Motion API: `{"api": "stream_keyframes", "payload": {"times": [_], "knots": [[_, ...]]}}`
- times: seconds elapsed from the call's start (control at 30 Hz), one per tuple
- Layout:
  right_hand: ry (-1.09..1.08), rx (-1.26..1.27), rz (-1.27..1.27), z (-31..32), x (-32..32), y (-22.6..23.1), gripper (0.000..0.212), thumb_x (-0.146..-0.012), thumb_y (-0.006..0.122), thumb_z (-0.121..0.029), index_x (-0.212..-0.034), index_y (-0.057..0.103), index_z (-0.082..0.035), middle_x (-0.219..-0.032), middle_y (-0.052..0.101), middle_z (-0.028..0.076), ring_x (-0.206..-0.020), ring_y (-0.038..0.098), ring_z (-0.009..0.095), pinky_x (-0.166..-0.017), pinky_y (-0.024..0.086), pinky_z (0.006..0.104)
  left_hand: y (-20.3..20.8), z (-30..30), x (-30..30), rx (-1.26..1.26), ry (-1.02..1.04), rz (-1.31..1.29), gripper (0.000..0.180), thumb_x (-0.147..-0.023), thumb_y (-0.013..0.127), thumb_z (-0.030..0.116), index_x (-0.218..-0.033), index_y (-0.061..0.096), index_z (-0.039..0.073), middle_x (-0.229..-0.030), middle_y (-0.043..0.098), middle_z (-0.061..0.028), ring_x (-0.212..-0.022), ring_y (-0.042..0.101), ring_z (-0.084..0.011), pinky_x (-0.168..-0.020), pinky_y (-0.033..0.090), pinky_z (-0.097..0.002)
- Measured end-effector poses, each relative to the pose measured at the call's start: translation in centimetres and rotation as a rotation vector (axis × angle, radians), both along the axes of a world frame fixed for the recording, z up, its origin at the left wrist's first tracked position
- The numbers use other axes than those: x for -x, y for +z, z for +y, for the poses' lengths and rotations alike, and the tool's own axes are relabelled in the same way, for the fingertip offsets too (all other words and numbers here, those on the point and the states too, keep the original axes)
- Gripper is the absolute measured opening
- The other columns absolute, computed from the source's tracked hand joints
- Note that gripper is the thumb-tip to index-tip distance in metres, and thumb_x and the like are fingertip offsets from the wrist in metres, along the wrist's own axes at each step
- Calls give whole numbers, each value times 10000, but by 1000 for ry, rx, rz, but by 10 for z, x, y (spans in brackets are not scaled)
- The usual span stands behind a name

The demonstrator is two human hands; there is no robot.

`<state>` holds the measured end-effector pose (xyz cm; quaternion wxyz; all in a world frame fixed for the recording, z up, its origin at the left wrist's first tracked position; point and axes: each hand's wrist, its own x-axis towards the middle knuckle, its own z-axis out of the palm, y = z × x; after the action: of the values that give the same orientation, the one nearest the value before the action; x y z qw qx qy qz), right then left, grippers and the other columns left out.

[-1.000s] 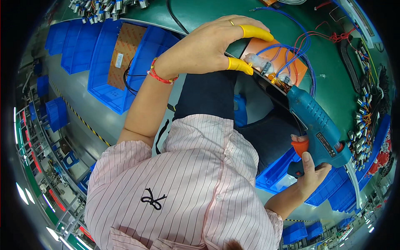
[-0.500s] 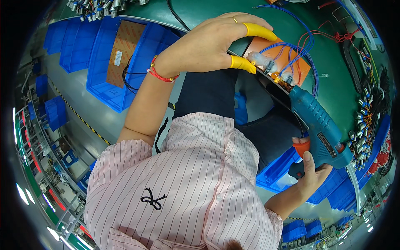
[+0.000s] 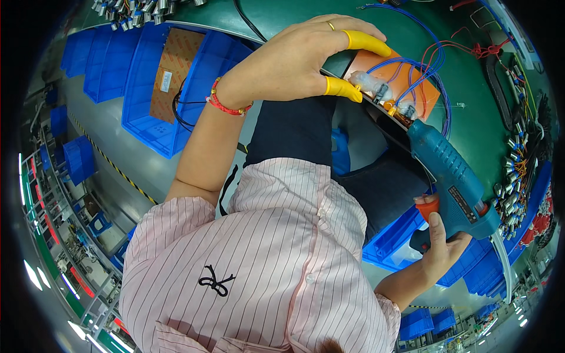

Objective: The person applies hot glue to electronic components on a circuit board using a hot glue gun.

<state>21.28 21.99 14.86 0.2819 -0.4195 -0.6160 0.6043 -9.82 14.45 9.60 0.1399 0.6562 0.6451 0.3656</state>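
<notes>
A teal hot glue gun (image 3: 450, 167) with an orange trigger is gripped in my right hand (image 3: 441, 250). A pale glue stick sticks out of its rear end, and its nozzle tip meets the near edge of an orange panel (image 3: 426, 97). My left hand (image 3: 294, 62), with yellow finger cots on thumb and forefinger, holds that panel by its left side, thumb at the near edge. Along this edge sit whitish glue lumps (image 3: 368, 83) and small connectors, with blue wires (image 3: 442, 76) and red wires looping from them. Whether the nozzle touches a connector I cannot tell.
The panel rests at the edge of a green worktop (image 3: 471, 135). Bundles of metal-capped parts (image 3: 511, 194) lie at the right, more (image 3: 144, 9) at the far left. Blue bins (image 3: 156, 132) stand left of the bench; one contains brown cardboard (image 3: 176, 70). A black cable (image 3: 248, 20) crosses the top.
The glue gun has shifted very slightly, its rear end a little right and down. My left hand and the panel stay practically in place.
</notes>
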Motion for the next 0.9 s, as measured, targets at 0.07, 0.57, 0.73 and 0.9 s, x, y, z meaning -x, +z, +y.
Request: {"api": "stream_keyframes", "payload": {"times": [0.07, 0.57, 0.73, 0.9], "knots": [[-5, -9, 1, 0, -2, -1, 548, -753, 652, 19, -1236, 397, 73, -910, 624, 242, -808, 652, 316, -798, 523, 459, 1, 1, -1, -1, -2, 4, 566, -669, 765, 203, -1203, 590, 129, -1295, 530, -61, -1231, 460, -270, -1050, 350, -384], [10, -76, -81, -7, 4, 14, 503, -788, 621, 13, -1243, 412, 57, -919, 618, 223, -800, 634, 269, -780, 521, 413, 1, 0, 1, -13, -10, -8, 585, -661, 768, 227, -1208, 590, 124, -1294, 532, -64, -1225, 468, -268, -1047, 356, -384], [-29, -69, -126, -10, 6, 19, 513, -760, 633, 78, -1224, 416, 81, -910, 626, 206, -799, 631, 255, -757, 512, 355, 1, -3, 1, -4, 3, 3, 586, -657, 770, 223, -1207, 590, 124, -1294, 532, -65, -1224, 469, -266, -1045, 359, -382], [-78, -97, -164, -17, 15, 29, 441, -757, 633, 89, -1166, 469, 78, -907, 632, 192, -785, 620, 224, -727, 501, 316, 1, 0, 1, -16, -10, -2, 579, -661, 766, 224, -1205, 591, 127, -1295, 530, -63, -1225, 467, -267, -1043, 360, -382]]}}
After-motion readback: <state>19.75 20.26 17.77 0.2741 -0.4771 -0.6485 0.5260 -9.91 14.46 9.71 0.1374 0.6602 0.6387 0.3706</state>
